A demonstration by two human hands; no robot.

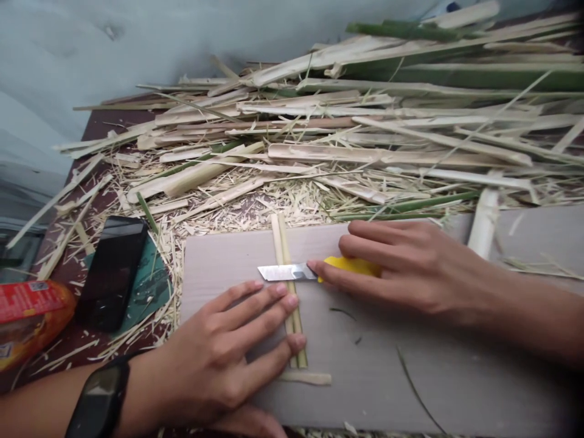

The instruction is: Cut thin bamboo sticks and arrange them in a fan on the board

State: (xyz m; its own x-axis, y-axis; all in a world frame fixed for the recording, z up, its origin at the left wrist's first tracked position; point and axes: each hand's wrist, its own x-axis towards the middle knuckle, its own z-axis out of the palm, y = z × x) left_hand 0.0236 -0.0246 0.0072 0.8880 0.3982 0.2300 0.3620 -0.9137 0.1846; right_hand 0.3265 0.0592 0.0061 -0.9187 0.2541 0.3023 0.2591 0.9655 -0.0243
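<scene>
My right hand (401,264) is closed on a box cutter (349,266) with a yellow handle. Its steel blade (287,272) points left and lies across two thin bamboo strips (279,240), which stand side by side lengthwise on a pale grey board (228,255). With fingers stretched flat, my left hand (237,347) presses the near part of the strips against the board. A short bamboo piece (310,379) lies crosswise at their near end, partly under my left hand. A dark watch (100,389) is on my left wrist.
Split bamboo pieces (319,155) and shavings (255,204) are heaped behind the board. Left of it, a black phone (114,267) rests on a green item (146,286), near a red-orange packet (31,319). A pale bamboo stick (484,222) touches the board's far right part.
</scene>
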